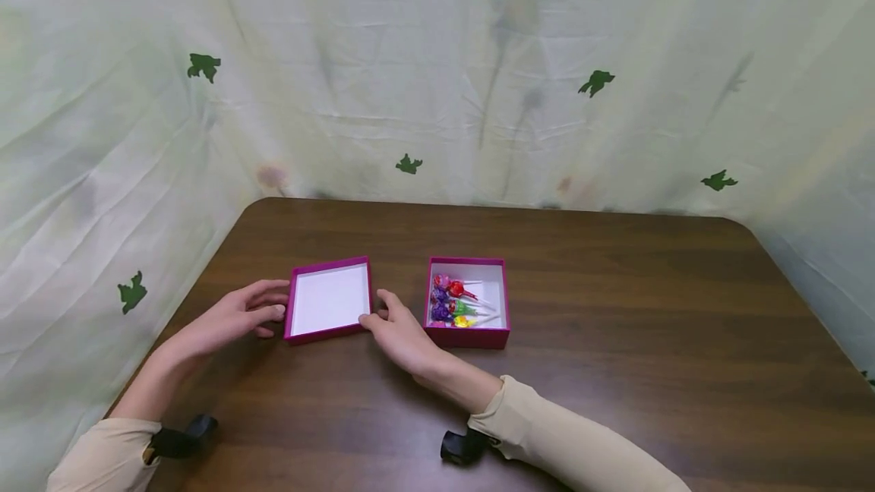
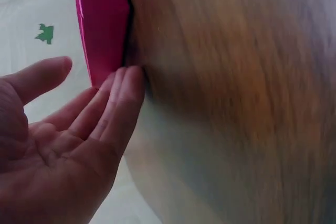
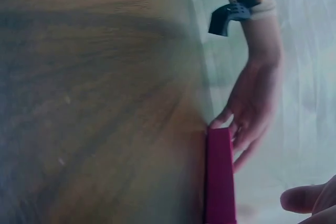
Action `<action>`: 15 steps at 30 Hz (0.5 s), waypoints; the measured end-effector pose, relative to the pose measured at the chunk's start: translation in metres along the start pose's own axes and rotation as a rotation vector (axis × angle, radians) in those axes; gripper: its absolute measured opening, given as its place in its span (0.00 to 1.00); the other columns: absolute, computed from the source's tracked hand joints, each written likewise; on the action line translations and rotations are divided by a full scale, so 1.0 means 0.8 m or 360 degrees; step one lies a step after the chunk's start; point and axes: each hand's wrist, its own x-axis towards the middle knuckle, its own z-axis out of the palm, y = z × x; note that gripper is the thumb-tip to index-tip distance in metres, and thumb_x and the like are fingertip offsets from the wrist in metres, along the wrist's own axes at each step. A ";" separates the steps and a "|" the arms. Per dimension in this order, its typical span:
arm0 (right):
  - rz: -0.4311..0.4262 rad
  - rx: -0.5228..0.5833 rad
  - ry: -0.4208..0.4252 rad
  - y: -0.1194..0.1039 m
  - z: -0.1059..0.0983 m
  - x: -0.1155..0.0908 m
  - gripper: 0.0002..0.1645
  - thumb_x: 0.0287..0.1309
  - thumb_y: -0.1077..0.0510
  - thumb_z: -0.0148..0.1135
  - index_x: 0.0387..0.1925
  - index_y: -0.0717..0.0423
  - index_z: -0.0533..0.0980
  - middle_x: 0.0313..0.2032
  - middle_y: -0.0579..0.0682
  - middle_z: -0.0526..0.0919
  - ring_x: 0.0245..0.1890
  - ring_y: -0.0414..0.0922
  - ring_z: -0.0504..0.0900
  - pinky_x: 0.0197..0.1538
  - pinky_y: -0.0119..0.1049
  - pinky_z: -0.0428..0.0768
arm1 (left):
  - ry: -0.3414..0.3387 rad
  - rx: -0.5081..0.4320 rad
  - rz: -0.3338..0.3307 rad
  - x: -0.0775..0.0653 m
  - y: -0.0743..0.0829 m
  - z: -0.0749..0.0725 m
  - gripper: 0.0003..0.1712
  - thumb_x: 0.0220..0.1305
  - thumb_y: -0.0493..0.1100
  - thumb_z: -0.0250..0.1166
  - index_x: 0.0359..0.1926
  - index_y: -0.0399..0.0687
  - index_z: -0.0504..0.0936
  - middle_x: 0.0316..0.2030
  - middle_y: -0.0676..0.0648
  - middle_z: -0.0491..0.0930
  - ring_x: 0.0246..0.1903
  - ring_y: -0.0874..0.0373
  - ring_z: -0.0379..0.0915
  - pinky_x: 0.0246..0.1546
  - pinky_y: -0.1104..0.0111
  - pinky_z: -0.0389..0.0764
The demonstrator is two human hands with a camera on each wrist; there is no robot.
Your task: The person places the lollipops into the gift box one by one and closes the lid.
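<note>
A shallow magenta box lid (image 1: 330, 298) with a white inside lies on the table, open side up. At its left side my left hand (image 1: 235, 317) has its fingertips by the wall, and the left wrist view shows those fingers nearly straight with the thumb (image 2: 50, 77) held apart. My right hand (image 1: 406, 336) is at the lid's right side, thumb over the near right corner and index finger along the outer wall. Right of that hand stands the matching magenta box (image 1: 467, 337), holding several wrapped lollipops (image 1: 456, 289) in red, purple, green and yellow.
The brown wooden table (image 1: 629, 355) stretches to the right of the box. Behind and beside it hangs a pale fabric curtain (image 1: 451, 89) with green leaf-like shapes. A black wrist camera (image 1: 465, 446) sits near the right cuff.
</note>
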 end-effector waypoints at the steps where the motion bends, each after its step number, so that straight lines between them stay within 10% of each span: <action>1: 0.0004 -0.0009 0.0007 0.002 0.002 0.001 0.38 0.63 0.49 0.53 0.69 0.59 0.55 0.62 0.60 0.66 0.61 0.50 0.66 0.61 0.48 0.64 | -0.0027 -0.0025 -0.0015 0.002 -0.001 -0.002 0.36 0.67 0.46 0.57 0.67 0.34 0.54 0.59 0.28 0.64 0.50 0.43 0.71 0.40 0.60 0.80; 15: 0.0010 -0.0083 -0.0048 0.007 0.006 0.010 0.36 0.58 0.53 0.58 0.66 0.58 0.61 0.52 0.52 0.76 0.46 0.42 0.74 0.55 0.42 0.71 | -0.0108 -0.0013 -0.0157 0.002 -0.008 0.004 0.39 0.68 0.51 0.53 0.69 0.32 0.51 0.62 0.28 0.59 0.48 0.49 0.70 0.46 0.62 0.76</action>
